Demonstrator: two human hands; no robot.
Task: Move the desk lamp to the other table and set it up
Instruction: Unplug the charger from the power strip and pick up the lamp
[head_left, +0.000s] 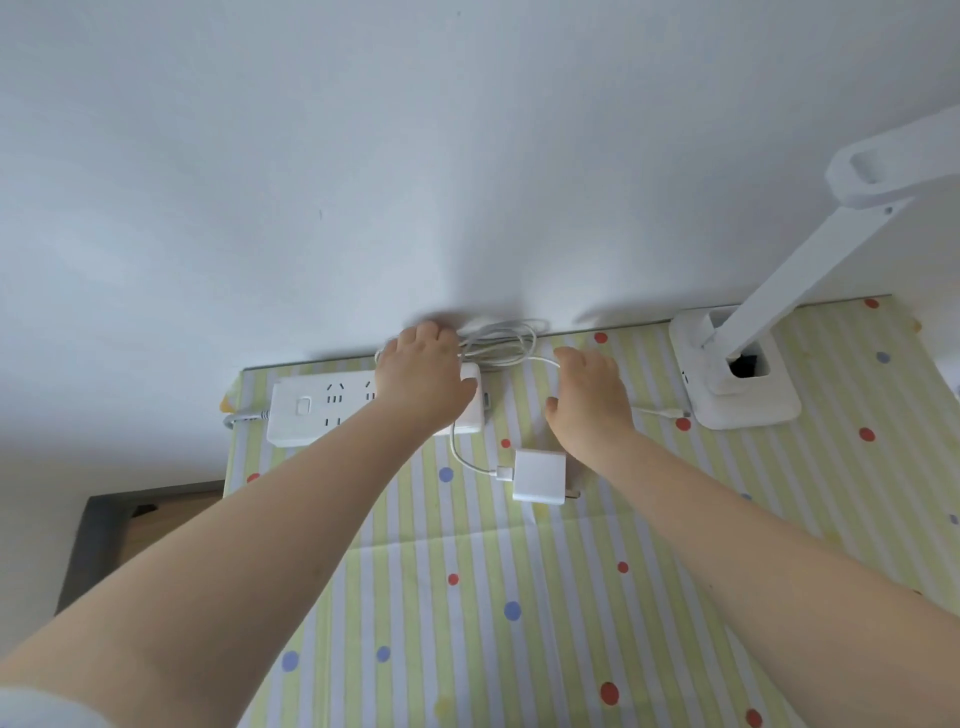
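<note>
A white desk lamp stands at the table's far right corner, its arm slanting up to the right. Its white cable lies coiled against the wall and runs to a white plug adapter lying loose on the tablecloth. My left hand rests palm down on the right end of a white power strip, fingers by the coil. My right hand is palm down just right of the coil, over a stretch of cable; whether its fingers grip the cable is hidden.
The table wears a striped yellow and white cloth with coloured dots and stands against a white wall. A dark-framed piece of furniture shows below the table's left edge.
</note>
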